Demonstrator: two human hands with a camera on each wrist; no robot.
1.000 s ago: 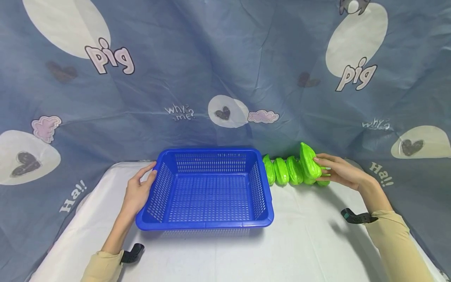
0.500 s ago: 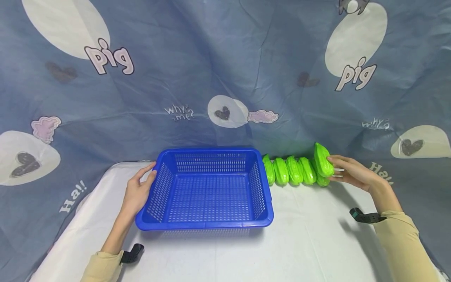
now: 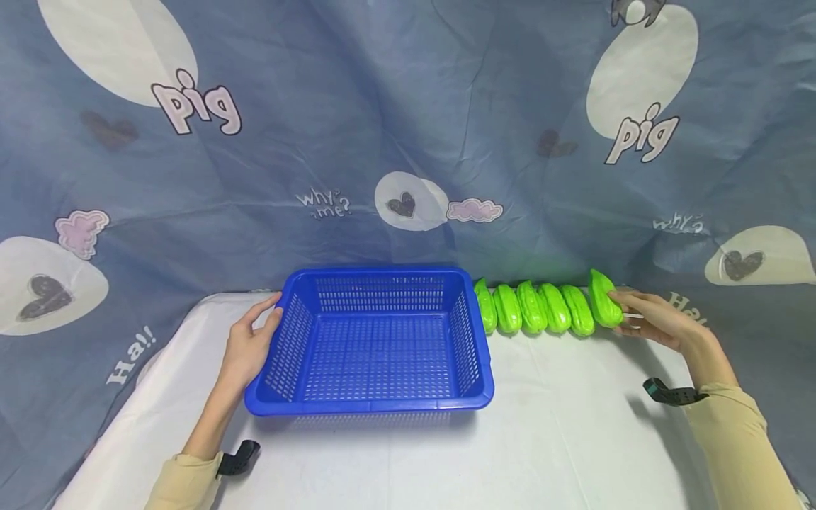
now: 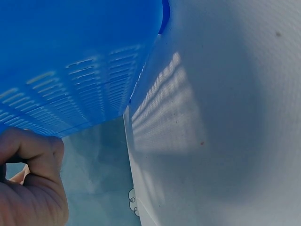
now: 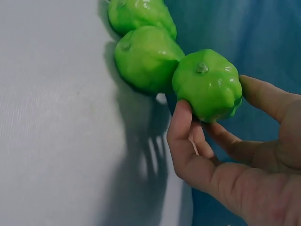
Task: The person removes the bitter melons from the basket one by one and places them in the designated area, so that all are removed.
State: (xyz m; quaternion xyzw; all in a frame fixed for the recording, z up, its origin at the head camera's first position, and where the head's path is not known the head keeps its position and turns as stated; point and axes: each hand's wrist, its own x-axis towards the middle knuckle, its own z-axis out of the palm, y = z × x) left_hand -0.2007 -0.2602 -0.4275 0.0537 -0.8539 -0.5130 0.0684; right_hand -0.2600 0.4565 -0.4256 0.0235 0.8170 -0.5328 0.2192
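A blue plastic basket [image 3: 382, 407] with slotted walls stands on the white table. Its left rim is gripped by my left hand [image 3: 247, 347], whose curled fingers [image 4: 33, 146] show against the slotted side in the left wrist view. My right hand [image 3: 656, 319] holds a glossy bright-green, ridged, elongated fruit [image 3: 603, 300] between thumb and fingers, pointed end toward the back. In the right wrist view this fruit [image 5: 204, 82] has a small stem nub facing the camera. Several matching green fruits [image 3: 533, 309] lie side by side in a row, from the basket's right wall to the held one.
Behind everything hangs a blue-grey cloth [image 3: 306, 156] printed with hearts and words, close along the table's back edge. White table surface [image 3: 542, 418] stretches in front of the basket and the row. Both wrists carry black bands with mounts [image 3: 672, 392].
My right hand has moved right with the green fruit, from above the row to its right end, and lowered it. More of the row shows. The left hand and basket have stayed put.
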